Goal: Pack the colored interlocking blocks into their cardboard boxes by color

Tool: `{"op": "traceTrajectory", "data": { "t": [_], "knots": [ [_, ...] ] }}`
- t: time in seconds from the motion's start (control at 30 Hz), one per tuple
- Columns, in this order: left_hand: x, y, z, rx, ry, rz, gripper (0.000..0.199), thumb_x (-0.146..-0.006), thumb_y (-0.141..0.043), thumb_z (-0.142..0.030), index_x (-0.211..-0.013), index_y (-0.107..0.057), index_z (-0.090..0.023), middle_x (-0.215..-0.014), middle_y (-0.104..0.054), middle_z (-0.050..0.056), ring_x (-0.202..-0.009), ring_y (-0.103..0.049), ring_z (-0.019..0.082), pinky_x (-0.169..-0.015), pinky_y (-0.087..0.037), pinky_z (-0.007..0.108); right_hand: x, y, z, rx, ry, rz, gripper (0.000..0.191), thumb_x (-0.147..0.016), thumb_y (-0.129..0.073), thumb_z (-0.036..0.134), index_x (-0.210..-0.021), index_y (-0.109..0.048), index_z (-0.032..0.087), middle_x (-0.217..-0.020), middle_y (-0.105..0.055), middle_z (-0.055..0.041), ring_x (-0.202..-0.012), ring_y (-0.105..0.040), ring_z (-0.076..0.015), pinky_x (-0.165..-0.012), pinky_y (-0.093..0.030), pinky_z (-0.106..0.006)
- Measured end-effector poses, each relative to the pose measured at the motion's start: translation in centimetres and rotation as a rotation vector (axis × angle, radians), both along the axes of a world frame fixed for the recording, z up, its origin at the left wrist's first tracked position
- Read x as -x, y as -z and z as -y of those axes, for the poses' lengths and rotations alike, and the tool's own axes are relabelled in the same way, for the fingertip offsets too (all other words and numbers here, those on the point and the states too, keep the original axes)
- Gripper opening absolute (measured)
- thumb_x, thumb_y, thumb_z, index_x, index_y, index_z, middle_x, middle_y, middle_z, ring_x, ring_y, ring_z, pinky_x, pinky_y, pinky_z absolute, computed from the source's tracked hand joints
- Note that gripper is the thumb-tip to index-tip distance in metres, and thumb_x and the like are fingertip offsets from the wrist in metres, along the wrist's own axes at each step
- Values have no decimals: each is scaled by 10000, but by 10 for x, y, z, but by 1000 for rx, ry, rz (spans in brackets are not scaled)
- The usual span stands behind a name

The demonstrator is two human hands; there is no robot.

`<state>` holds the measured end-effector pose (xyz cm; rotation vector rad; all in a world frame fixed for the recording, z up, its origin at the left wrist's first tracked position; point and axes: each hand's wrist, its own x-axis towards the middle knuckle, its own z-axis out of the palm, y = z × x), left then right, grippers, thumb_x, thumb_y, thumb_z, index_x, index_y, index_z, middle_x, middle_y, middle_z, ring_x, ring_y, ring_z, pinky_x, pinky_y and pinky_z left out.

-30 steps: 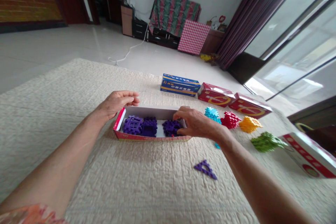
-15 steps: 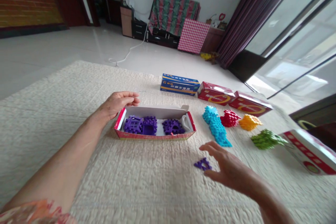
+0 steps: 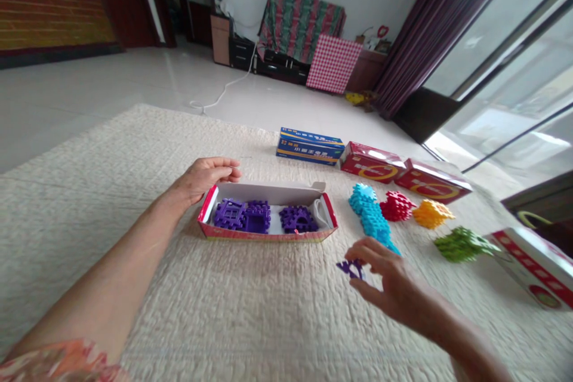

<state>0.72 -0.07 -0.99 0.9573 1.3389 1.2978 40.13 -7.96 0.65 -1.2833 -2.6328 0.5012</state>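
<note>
An open red and white box point(image 3: 268, 237) holds purple interlocking pieces point(image 3: 243, 215) on its left and more purple pieces point(image 3: 298, 219) on its right. My left hand point(image 3: 207, 177) is just beyond the box's back left corner, with its fingers closed around a thin, barely visible item. To the right of the box and nearer to me, my right hand point(image 3: 376, 268) grips a small purple piece point(image 3: 351, 268) between thumb and fingers. A row of light blue pieces point(image 3: 373, 215) lies just behind my right hand.
Stacks of red pieces point(image 3: 396, 206), yellow pieces point(image 3: 433, 213) and green pieces point(image 3: 463, 245) lie to the right. A blue box point(image 3: 308, 148) and two red boxes point(image 3: 371, 162) stand behind. A red and white box point(image 3: 537, 262) lies at the far right on the quilted cover point(image 3: 224, 310).
My right hand has closed on the small purple piece, which is now tilted up from the cover. My left hand stays by the box corner. The view has shifted slightly.
</note>
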Motion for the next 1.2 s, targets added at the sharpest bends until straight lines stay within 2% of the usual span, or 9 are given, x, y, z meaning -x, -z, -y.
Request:
{"op": "traceTrajectory", "data": {
  "t": [0.1,0.2,0.33,0.47,0.6,0.73,1.0,1.07,1.2],
  "knots": [
    [0,0,0,-8,0,-8,246,-619,-690,-189,-857,-713,-134,-777,-727,58,-707,-668,166,-724,-530,317,25,-29,-22,-191,-71,-123,227,-857,-630,260,-1081,-601,247,-1080,-606,-66,-906,-611,-186,-756,-530,-330],
    [0,0,0,-1,-2,-13,242,-625,-684,-191,-860,-713,-138,-784,-729,60,-711,-670,166,-732,-530,320,58,-48,-48,-235,-173,-137,230,-845,-634,221,-1075,-619,217,-1096,-604,-75,-959,-605,-199,-833,-510,-355],
    [1,0,0,1,4,-4,248,-630,-682,-188,-869,-713,-135,-784,-728,64,-718,-674,170,-741,-530,324,87,-46,-76,-170,-269,-29,232,-795,-636,141,-1021,-641,195,-1037,-604,-58,-894,-600,-169,-814,-492,-319],
    [1,-1,0,-11,1,-14,238,-639,-682,-185,-869,-713,-133,-791,-728,69,-725,-676,176,-777,-536,350,91,-34,-87,-128,-300,42,253,-766,-628,114,-1000,-646,208,-1004,-605,-43,-872,-594,-159,-796,-478,-302],
    [0,-2,1,-8,2,-16,232,-641,-681,-184,-865,-716,-137,-789,-730,67,-731,-678,177,-775,-538,351,84,-34,-84,-130,-273,-3,300,-764,-629,120,-1052,-629,203,-1065,-604,-57,-915,-598,-171,-823,-482,-318],
    [-1,-2,1,-3,-1,-5,237,-627,-689,-186,-857,-720,-137,-782,-734,67,-715,-675,171,-733,-532,325,72,-36,-77,-229,-164,-157,232,-807,-620,163,-1038,-621,185,-1059,-621,-71,-937,-603,-184,-842,-488,-345],
    [1,-11,7,-140,-122,-79,294,-637,-700,-263,-907,-713,-149,-812,-737,64,-747,-685,163,-709,-489,284,47,1,-59,-411,243,-546,139,-854,-585,253,-982,-623,212,-945,-642,-56,-807,-629,-181,-696,-527,-350],
    [1,-14,10,-171,-149,-128,300,-633,-696,-282,-903,-711,-153,-810,-736,58,-750,-685,165,-712,-482,283,52,-2,-50,-410,238,-596,108,-863,-577,257,-945,-632,215,-910,-649,-49,-791,-629,-177,-696,-522,-341],
    [-1,-13,15,-214,-95,-193,303,-636,-711,-308,-901,-721,-163,-823,-744,62,-775,-686,176,-739,-484,286,79,-27,-37,-297,14,-503,116,-836,-587,200,-905,-681,204,-881,-673,-39,-804,-631,-158,-733,-489,-301]
  ]
}}
